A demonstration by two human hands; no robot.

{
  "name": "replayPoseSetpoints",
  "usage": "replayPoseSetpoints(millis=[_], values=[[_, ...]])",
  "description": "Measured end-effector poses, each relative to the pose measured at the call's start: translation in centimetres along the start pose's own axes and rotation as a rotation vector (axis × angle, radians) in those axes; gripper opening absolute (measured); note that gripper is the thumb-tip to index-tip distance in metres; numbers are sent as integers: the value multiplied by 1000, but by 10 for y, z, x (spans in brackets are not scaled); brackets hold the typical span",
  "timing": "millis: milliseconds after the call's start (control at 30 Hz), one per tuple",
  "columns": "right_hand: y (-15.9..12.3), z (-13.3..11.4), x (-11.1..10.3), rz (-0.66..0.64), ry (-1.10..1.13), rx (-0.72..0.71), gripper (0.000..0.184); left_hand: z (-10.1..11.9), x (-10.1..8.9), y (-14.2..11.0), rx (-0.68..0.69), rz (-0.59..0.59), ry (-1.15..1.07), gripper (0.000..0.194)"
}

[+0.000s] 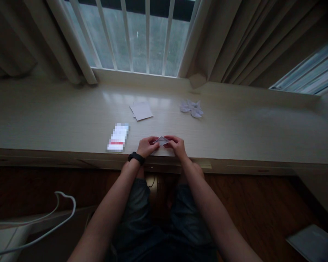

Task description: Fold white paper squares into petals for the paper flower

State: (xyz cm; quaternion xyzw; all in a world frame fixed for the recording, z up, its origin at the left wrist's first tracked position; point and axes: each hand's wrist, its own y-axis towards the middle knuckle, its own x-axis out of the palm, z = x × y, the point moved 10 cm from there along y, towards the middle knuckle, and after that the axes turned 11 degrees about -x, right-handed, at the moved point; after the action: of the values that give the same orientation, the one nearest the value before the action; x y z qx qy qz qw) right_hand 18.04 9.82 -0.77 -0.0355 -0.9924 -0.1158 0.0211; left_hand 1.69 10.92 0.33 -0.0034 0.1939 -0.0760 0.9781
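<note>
paper (161,140), left hand (147,146) pinching, right hand (177,145) opposite

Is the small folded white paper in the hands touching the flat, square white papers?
Apart. The head view shows a strip of pale, smooth tabletop between the small folded white paper and the flat, square white papers.

Small white folded paper (161,139), peaked — tip pointing forward, held between both hands (148,146)

Left hand (147,146), right hand (178,146) pinch 1 folded paper (161,140); flat paper sheets (142,111) beyond.
</note>
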Motion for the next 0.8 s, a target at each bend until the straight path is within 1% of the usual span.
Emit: replayPoseSetpoints(millis=[167, 233, 367, 467, 567, 700, 733, 800], values=[[-1, 9, -2, 7, 149, 58, 34, -5, 1, 1, -59, -39, -180, 29], [-1, 10, -2, -4, 148, 69, 36, -6, 4, 1, -66, -65, -185, 29], [0, 11, 0, -54, 89, 68, 37, -4, 9, 1, -25, -94, -145, 32], [2, 7, 4, -112, 42, 32, 34, -6, 9, 2, -24, -73, -122, 30], [2, 2, 9, -164, -48, -21, 31, -5, 7, 2, -5, -19, -37, 27], [3, -5, 12, -165, -233, -101, 26, 4, -1, -1, 27, 85, 84, 22], [3, -6, 13, -165, -254, -111, 26, 4, -2, -1, 21, 88, 70, 22], [3, -5, 14, -168, -223, -95, 27, 1, -1, 0, -22, 46, -44, 24]])
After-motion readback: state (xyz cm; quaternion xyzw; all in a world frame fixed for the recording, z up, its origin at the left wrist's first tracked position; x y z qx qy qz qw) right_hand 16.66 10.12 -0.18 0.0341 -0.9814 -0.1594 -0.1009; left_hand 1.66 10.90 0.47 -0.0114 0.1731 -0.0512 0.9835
